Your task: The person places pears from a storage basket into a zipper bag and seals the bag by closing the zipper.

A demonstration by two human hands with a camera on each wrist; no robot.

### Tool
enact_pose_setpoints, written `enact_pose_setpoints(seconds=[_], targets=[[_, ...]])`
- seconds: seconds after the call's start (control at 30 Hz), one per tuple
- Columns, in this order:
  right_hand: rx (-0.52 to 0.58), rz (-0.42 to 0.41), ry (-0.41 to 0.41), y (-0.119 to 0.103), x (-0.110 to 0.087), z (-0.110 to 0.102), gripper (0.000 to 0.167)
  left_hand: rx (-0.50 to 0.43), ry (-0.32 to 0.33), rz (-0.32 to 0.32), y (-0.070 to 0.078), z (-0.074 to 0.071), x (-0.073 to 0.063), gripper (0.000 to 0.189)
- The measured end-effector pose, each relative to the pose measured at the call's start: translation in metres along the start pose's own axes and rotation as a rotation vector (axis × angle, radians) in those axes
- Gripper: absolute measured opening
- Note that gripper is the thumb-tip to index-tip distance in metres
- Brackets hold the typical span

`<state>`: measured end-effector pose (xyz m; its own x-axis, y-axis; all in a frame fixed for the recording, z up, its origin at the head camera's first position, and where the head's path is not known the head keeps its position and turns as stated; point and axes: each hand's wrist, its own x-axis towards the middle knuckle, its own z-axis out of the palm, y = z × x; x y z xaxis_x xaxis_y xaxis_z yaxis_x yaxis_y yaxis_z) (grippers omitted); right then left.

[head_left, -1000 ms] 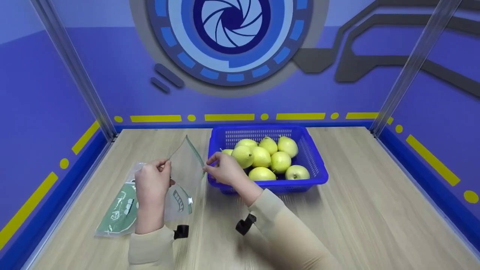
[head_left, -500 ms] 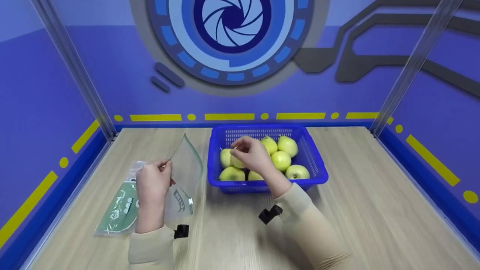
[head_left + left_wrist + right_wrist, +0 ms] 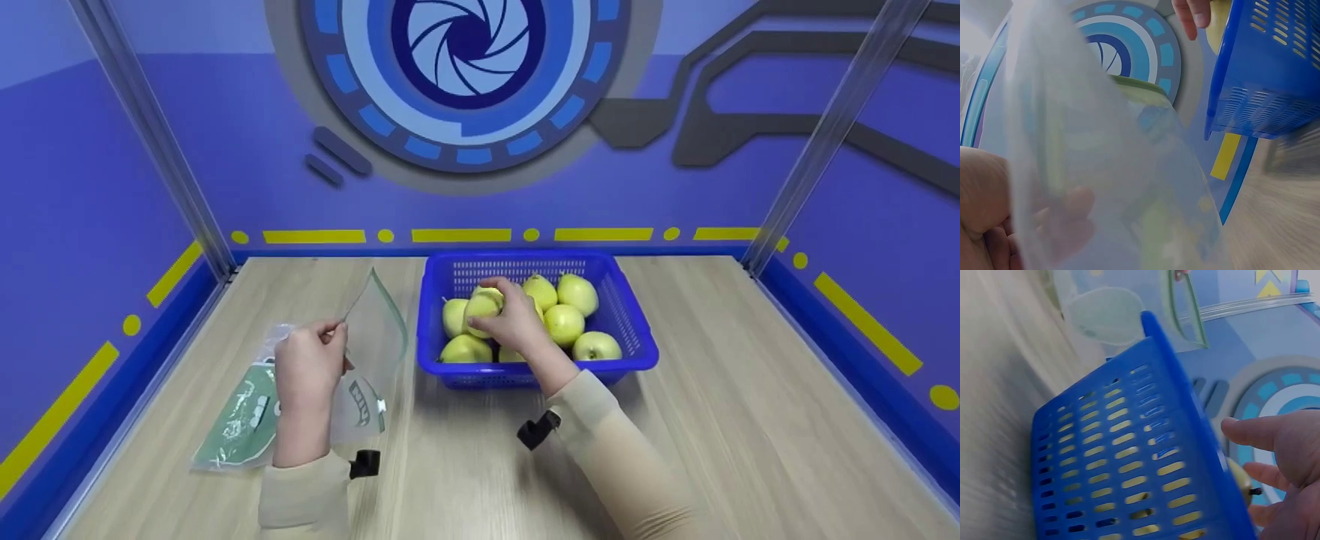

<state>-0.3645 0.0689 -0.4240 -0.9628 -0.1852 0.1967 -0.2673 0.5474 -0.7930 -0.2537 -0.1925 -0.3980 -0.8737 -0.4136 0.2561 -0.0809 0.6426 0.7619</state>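
My left hand (image 3: 309,375) pinches the top edge of a clear slider zip bag (image 3: 371,322) with a green zip strip. The bag's mouth stands partly apart, and its white slider (image 3: 381,406) hangs low on the right. In the left wrist view the film blurs the fingers behind it. My right hand (image 3: 517,319) reaches into the blue basket (image 3: 646,349), thumb and fingers spread around a yellow-green pear (image 3: 484,306). In the right wrist view the thumb (image 3: 1249,430) stands off from the pear (image 3: 1239,482). Several more pears (image 3: 564,324) lie in the basket.
A clear plastic pack with green print (image 3: 238,416) lies flat on the wooden table (image 3: 712,450), left of and partly behind my left hand. Blue panels (image 3: 525,202) wall in the back and both sides. The basket stands near the back wall.
My right hand let go of the bag's right edge and moved right to the basket, then its fingers spread around a pear. The left hand holds the bag almost still.
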Motion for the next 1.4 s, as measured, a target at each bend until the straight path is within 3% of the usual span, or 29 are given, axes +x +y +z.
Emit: enact_pose_setpoints(seconds=[0.7, 0.87, 1.2, 1.4], targets=[[-0.057, -0.062, 0.052, 0.017, 0.002, 0.013, 0.058, -0.016, 0.005, 0.015, 0.000, 0.000, 0.000, 0.026], [0.009, -0.082, 0.063, 0.019, 0.002, 0.013, 0.057, -0.011, -0.004, 0.000, -0.001, 0.000, -0.001, 0.026], [0.197, -0.027, 0.067, 0.016, 0.000, 0.012, 0.059, -0.026, 0.001, 0.005, -0.002, 0.000, 0.000, 0.024], [0.342, -0.042, 0.055, 0.015, 0.000, 0.012, 0.060, -0.015, 0.001, 0.002, -0.001, 0.000, 0.001, 0.025]])
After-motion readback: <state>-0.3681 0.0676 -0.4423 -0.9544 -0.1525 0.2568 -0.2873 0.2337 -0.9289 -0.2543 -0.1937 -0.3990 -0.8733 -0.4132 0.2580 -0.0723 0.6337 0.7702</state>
